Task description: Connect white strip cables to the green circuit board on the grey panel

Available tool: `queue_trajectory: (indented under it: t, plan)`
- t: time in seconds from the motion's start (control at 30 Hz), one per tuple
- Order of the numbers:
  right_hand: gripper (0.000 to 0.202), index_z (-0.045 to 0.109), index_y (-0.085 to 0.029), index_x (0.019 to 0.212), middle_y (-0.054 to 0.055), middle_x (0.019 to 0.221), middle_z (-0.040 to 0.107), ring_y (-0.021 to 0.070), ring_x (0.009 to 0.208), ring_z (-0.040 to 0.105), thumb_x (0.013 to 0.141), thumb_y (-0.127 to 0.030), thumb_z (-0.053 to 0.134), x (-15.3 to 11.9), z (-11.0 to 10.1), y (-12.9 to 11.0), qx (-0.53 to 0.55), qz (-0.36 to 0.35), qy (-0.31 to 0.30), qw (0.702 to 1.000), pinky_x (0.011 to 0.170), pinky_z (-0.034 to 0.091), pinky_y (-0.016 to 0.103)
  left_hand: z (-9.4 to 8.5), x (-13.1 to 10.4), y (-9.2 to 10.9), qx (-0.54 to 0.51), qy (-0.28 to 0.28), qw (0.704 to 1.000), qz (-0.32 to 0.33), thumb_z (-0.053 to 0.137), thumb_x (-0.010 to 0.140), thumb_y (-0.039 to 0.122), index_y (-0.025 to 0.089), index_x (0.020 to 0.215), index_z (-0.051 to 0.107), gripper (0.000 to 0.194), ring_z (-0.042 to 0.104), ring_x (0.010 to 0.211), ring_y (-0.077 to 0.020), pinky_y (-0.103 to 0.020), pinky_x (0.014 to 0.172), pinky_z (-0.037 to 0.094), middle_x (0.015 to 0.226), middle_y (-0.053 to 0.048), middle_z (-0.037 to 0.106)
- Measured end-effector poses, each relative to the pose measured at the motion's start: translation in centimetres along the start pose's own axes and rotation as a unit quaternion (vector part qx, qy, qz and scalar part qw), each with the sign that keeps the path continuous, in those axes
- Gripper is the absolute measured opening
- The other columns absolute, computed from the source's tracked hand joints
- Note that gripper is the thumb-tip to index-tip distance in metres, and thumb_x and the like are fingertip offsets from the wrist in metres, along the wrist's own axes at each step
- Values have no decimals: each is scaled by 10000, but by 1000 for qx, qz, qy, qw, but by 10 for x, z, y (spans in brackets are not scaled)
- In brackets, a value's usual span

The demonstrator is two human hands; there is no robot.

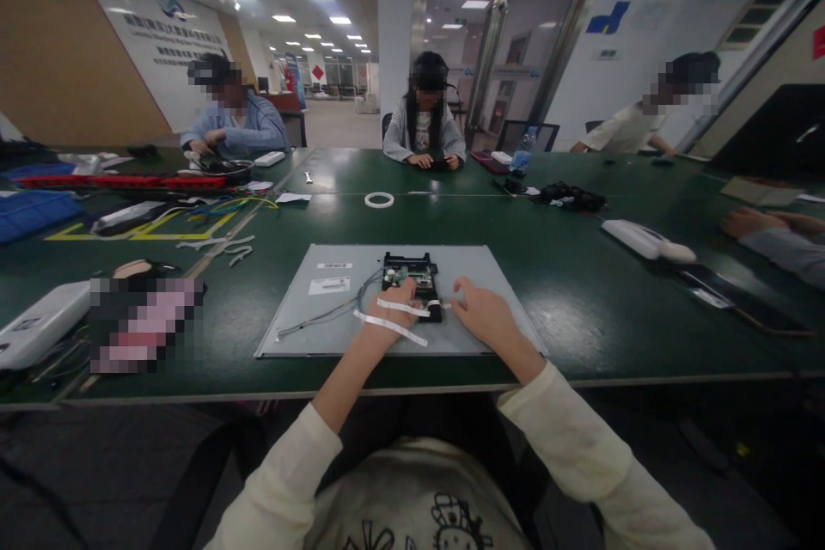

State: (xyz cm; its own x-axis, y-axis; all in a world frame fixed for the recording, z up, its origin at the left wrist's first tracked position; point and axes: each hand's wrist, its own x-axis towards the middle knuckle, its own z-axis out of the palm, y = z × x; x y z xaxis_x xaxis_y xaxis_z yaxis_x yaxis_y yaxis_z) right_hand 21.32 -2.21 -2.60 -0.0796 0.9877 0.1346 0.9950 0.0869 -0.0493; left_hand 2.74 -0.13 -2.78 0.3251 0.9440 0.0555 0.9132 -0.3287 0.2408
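Note:
A grey metal panel [477, 273] lies on the green table, with a black frame holding a green circuit board [420, 277] on its middle. My left hand [394, 309] rests at the lower left of the black frame; its fingers are bent and partly hidden. White tape strips [390, 328] lie across the back of that hand and wrist. Just right of the frame is my right hand [482, 309], thumb and index finger apart, near a short white strip at the frame's lower edge. Grey cables [328, 320] run leftward from the board over the panel. White labels [329, 284] sit at the panel's upper left.
A white tape roll [379, 200] lies beyond the panel. At left are a white device [45, 325], a blue tray [37, 215] and cables. To the right are another white device [635, 239] and a dark phone-like slab [741, 301]. Several people sit around the table.

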Motion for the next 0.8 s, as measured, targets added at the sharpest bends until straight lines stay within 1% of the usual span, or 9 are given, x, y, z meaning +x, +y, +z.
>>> queue_trajectory:
  t: [0.13,0.23,0.33,0.4,0.5,0.57,0.63,0.7,0.8]
  plan:
    - [228,495,-206,1074,34,696,627,188,680,601,888,-324,433,-2,2,6,23,-8,11,1000,560,272,253,0,-7,-3,21,27,999,-2,418,862,250,169,1096,463,251,635,816,-223,-283,627,429,842,-75,653]
    - [209,513,-201,1054,21,662,612,175,654,588,870,-281,454,-3,1,4,53,-10,23,998,560,280,247,1,-9,-4,35,30,999,-2,398,876,232,168,1110,452,248,640,810,-223,-283,631,430,824,-72,653]
    - [174,534,-195,1001,-4,616,577,149,604,556,856,-248,453,-12,-5,-5,135,-21,54,989,564,306,234,2,-10,-2,43,26,999,-4,385,882,217,165,1116,453,249,642,798,-219,-278,633,428,832,-76,652]
    - [161,544,-192,962,-16,614,569,129,571,531,859,-269,447,-22,-9,-15,222,-42,67,972,560,326,223,3,-9,-1,45,26,999,-7,376,884,211,163,1112,457,247,642,793,-220,-279,634,427,833,-80,652]
    - [185,566,-190,915,-1,725,617,109,588,531,871,-316,437,-33,-15,-30,329,-79,60,939,562,357,210,2,-10,-1,43,19,999,-15,385,881,217,165,1109,458,245,642,790,-217,-277,634,425,811,-75,651]
    - [204,583,-185,906,14,822,643,104,618,538,873,-326,439,-35,-17,-39,360,-89,51,927,587,376,211,0,-10,-1,40,16,999,-16,396,879,224,168,1100,459,236,639,804,-209,-270,643,424,801,-66,647]
    - [213,596,-180,931,20,869,655,102,621,540,867,-326,455,-33,-17,-45,377,-91,37,921,605,387,216,-2,-12,-1,37,20,999,-11,405,881,242,167,1090,461,229,636,820,-210,-269,646,424,797,-65,644]
    - [220,605,-181,964,16,840,664,104,612,548,851,-326,483,-28,-16,-49,406,-93,21,909,606,397,219,-5,-13,-2,33,23,999,-12,415,881,251,165,1088,460,228,634,830,-218,-272,648,427,803,-73,645]
    - [200,615,-184,959,2,748,661,113,625,574,808,-284,532,-23,-14,-56,476,-101,4,874,619,417,220,-11,-14,-1,26,9,999,-29,435,876,237,169,1090,461,225,631,854,-217,-271,681,433,834,-87,649]
